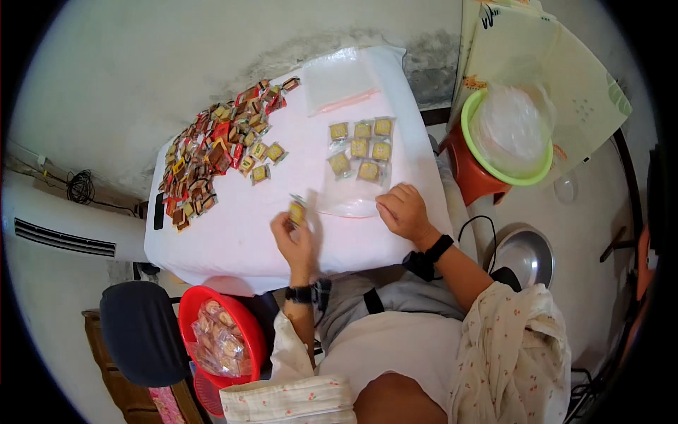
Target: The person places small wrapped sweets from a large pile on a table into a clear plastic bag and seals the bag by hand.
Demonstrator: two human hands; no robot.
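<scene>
Seven wrapped biscuits (pixel 360 149) lay gridded inside clear bag (pixel 351 185), 12 o'clock | left hand (pixel 295 237) pinched another packet (pixel 297 211) for loading | right hand (pixel 404 211) pressed bag flat, fingers curled, grasping nothing | bench (pixel 233 240)

I wear a black wristband (pixel 299 294) on each wrist, cream floral sleeves (pixel 510 353), and grey shorts (pixel 395 297) just beside the white table (pixel 233 240).

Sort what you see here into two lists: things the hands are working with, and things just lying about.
In use:
- left hand, holding one wrapped snack
- right hand, resting on the clear bag
- seven snacks inside the bag
- pile of wrapped snacks
- white table

Lying about:
- spare clear bag
- red basin
- green basin
- metal bowl
- dark chair
</scene>
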